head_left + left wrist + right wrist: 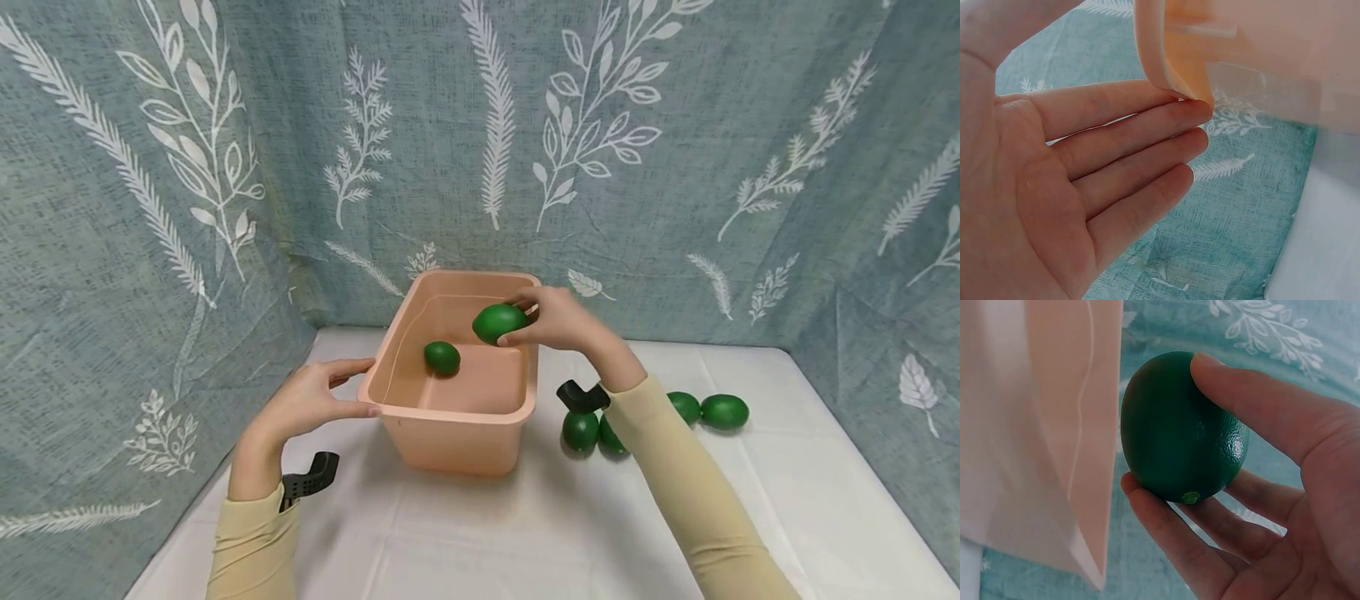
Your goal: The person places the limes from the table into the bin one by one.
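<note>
My right hand [558,318] grips a green lime [499,323] above the right side of a peach-coloured plastic bin [453,421]. In the right wrist view the thumb and fingertips press around the lime [1179,431], whose small stem nub faces down, beside the bin wall [1075,425]. Another lime [442,357] lies on the bin's floor. At the bin's left front corner, my left hand [307,400] touches the rim; the left wrist view shows its fingers [1129,144] nearly straight, with fingertips against the rim [1150,47].
Right of the bin on the white table [465,533], several limes lie together, among them one lime [581,431] at the left and another lime [724,412] at the right. My right sleeve [686,475] partly covers them. A leaf-patterned curtain [450,125] hangs behind.
</note>
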The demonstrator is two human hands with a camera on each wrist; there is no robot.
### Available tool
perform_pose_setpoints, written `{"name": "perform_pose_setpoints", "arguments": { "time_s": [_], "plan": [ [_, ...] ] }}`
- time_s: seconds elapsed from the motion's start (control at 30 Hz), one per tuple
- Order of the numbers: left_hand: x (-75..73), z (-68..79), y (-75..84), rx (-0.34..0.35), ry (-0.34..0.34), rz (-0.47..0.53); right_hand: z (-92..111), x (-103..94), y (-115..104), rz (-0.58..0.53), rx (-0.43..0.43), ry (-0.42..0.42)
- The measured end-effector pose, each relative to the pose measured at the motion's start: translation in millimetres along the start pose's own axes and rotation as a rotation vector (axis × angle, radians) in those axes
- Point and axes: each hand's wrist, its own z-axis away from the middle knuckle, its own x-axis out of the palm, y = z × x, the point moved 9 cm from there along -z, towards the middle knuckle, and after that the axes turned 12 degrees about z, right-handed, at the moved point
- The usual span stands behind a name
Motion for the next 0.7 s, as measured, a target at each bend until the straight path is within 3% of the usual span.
{"name": "perform_pose_setpoints", "arguments": {
  "time_s": [0.4, 0.57, 0.7],
  "plan": [
    [-0.2, -1.4, 1.0, 0.000, -0.002, -0.004, -26.8, 16.3, -16.5, -0.068, -0.039, -0.016],
    [0.3, -1.8, 1.5, 0.004, -0.006, 0.002, -29.1, 16.5, -18.8, -0.128, -0.064, 0.013],
    [0.1, -0.2, 0.8, -0.001, -0.006, 0.010, -24.7, 12.5, -12.5, -0.109, -0.050, 0.033]
  ]
}}
